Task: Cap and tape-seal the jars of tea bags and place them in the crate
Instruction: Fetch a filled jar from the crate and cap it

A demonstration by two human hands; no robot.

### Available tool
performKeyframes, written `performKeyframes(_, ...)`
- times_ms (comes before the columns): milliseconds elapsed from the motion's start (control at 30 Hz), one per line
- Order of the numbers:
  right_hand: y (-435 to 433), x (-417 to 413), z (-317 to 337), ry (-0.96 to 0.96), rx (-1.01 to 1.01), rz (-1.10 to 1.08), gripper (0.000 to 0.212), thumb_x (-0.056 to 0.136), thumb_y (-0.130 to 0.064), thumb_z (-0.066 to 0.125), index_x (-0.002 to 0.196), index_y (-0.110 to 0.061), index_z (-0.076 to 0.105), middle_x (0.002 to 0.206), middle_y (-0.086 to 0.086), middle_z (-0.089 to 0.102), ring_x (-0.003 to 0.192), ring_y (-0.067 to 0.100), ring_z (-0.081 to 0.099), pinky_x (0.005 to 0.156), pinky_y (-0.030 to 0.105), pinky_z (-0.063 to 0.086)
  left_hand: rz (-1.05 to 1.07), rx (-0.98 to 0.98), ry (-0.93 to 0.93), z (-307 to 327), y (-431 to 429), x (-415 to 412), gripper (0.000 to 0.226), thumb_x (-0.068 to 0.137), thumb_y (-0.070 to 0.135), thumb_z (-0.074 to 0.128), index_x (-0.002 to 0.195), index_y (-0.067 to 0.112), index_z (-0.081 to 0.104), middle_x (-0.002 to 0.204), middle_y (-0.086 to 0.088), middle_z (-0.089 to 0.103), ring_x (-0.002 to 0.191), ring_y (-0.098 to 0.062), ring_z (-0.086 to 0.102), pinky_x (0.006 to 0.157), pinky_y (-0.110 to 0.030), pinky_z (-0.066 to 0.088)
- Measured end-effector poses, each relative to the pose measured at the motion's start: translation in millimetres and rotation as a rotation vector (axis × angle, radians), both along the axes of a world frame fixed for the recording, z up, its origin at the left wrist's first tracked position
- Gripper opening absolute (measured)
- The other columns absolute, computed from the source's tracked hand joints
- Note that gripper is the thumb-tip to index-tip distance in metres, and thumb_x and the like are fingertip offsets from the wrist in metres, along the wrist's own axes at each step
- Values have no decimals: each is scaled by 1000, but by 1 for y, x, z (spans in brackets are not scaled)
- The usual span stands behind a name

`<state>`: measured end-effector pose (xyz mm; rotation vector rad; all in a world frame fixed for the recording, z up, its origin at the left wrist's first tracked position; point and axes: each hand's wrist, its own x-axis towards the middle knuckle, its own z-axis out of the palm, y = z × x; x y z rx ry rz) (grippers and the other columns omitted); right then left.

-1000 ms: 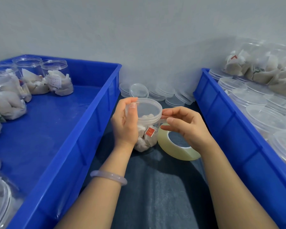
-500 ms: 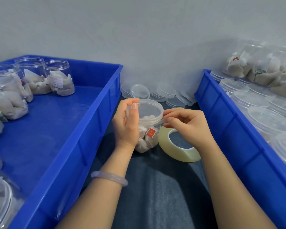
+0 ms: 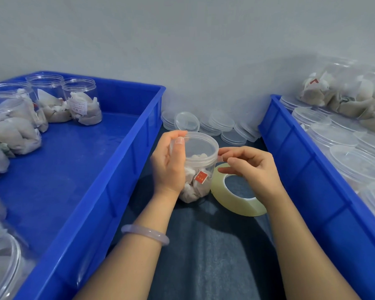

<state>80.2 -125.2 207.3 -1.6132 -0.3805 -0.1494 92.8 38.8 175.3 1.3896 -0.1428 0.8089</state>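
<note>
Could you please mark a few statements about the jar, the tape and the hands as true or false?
1. The left hand grips the jar standing between the left crate and the right crate. True.
2. That jar is uncapped. False: a clear lid is on it.
3. The tape roll lies on the dark cloth beside the jar. True.
4. The bracelet is on the right wrist. False: it is on the left wrist.
5. The right hand rests inside a crate. False: it is at the lid's rim, above the tape roll.
</note>
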Motion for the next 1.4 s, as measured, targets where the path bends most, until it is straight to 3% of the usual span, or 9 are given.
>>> performKeyframes(200, 4, 0, 1, -34, -52, -19, 10, 74, 8, 72, 75, -1, 70, 95, 8, 72, 85, 17, 69, 80, 32, 57, 0, -9, -4, -1, -1, -1, 44, 83, 42, 41, 99, 7, 63, 92, 6, 66, 90, -5, 62, 82, -26, 51)
performKeyframes(500, 5, 2, -1, 23, -29, 38, 11, 80, 8, 66, 78, -2, 70, 101, 9, 69, 86, 18, 67, 79, 33, 58, -15, -20, -12, 0, 0, 0, 41, 82, 41, 44, 97, 9, 63, 92, 7, 66, 90, -3, 62, 82, -24, 51)
performKeyframes(700, 8, 8, -5, 217, 149, -46, 12, 65, -1, 76, 73, -4, 67, 89, 11, 73, 77, 20, 71, 67, 27, 58, -23, -19, -1, -1, 1, 0, 40, 83, 42, 44, 98, 11, 63, 95, 5, 66, 94, -7, 63, 86, -33, 53)
performKeyframes(800, 10, 11, -7, 257, 249, -142, 5, 83, 2, 66, 86, -2, 66, 87, 13, 72, 74, 20, 72, 64, 25, 58, -43, 0, 8, -1, 1, 1, 40, 83, 42, 43, 99, 11, 63, 95, 3, 66, 95, -11, 63, 88, -36, 53)
performKeyframes(1000, 38, 8, 11, 99, 210, -240, 21, 100, -37, 41, 104, -27, 60, 120, -1, 64, 116, 13, 59, 96, 24, 46, -13, 9, -8, -2, -5, -2, 43, 84, 42, 43, 101, 8, 62, 97, 4, 66, 94, -9, 61, 86, -28, 49)
performKeyframes(1100, 65, 1, 11, 78, 107, -223, 29, 95, -54, 36, 109, -37, 54, 124, -10, 59, 107, -17, 51, 79, -1, 37, -118, 18, 12, 5, -6, -5, 37, 82, 43, 47, 95, 11, 61, 92, 1, 64, 88, -10, 60, 82, -26, 48)
performKeyframes(1167, 71, 0, 10, 45, 109, -252, 31, 94, -59, 35, 104, -37, 55, 117, -9, 65, 100, -16, 55, 82, 5, 39, -210, -53, 102, 16, 3, -1, 41, 79, 50, 49, 87, 12, 61, 87, -4, 63, 87, -14, 59, 85, -34, 48)
performKeyframes(1267, 71, 0, 10, 85, 186, -217, 47, 83, -72, 35, 100, -34, 57, 101, -4, 73, 100, 7, 66, 92, 29, 48, -334, -151, 256, 29, 12, 2, 52, 80, 59, 43, 89, 13, 65, 94, -14, 66, 94, -27, 62, 98, -51, 45)
performKeyframes(1400, 69, 2, 7, 48, 193, -226, 45, 95, -57, 29, 97, -41, 71, 101, -14, 72, 101, 0, 63, 91, 22, 47, -377, -36, 317, 34, 8, -5, 62, 81, 66, 36, 105, 18, 66, 106, -5, 71, 108, -18, 64, 104, -45, 43)
